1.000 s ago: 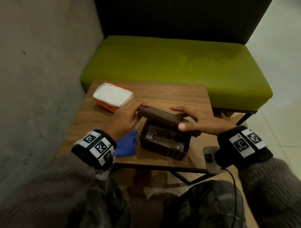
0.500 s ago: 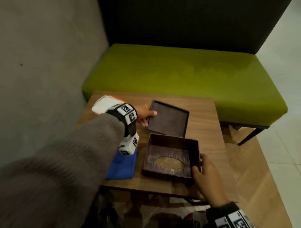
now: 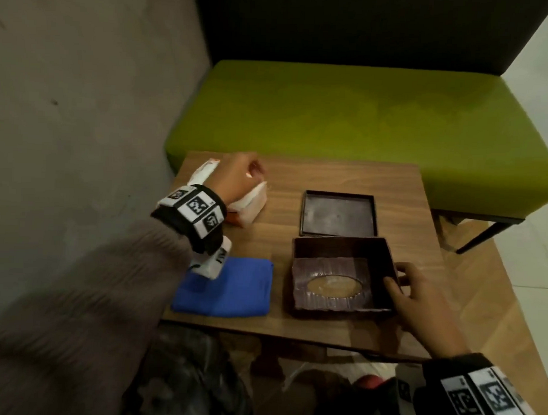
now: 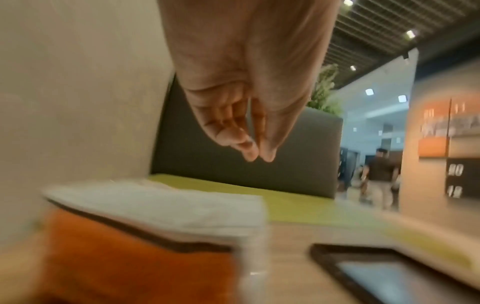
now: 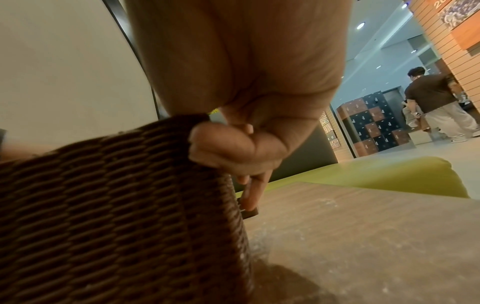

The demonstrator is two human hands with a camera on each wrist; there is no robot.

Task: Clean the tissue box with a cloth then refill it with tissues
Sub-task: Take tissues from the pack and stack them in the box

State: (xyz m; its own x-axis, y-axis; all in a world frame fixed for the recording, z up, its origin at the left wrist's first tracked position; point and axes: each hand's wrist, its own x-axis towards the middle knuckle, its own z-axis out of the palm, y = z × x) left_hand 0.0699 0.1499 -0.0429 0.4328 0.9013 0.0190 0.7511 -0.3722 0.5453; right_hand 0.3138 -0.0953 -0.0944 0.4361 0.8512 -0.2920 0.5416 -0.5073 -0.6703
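Note:
The dark woven tissue box (image 3: 338, 278) sits open on the wooden table (image 3: 345, 175), its oval slot facing down. My right hand (image 3: 400, 283) grips its right wall, thumb (image 5: 223, 144) hooked over the rim of the box (image 5: 116, 195) and fingers outside. The flat dark panel (image 3: 339, 214) taken off the box lies just behind it. My left hand (image 3: 239, 178) hovers over the orange and white tissue pack (image 3: 251, 206) at the table's far left. In the left wrist view its fingertips (image 4: 249, 156) point down above the pack (image 4: 155, 205), holding nothing. A folded blue cloth (image 3: 226, 286) lies left of the box.
A grey wall (image 3: 83, 107) runs close along the table's left side. A green bench (image 3: 363, 111) with a dark backrest stands behind the table. The panel (image 4: 376, 271) lies right of the pack. People stand far off in the background.
Both hands lifted the panel off the box, and the left set it down behind. The left hand then moved left over the tissue pack. The right hand stays on the box's right wall.

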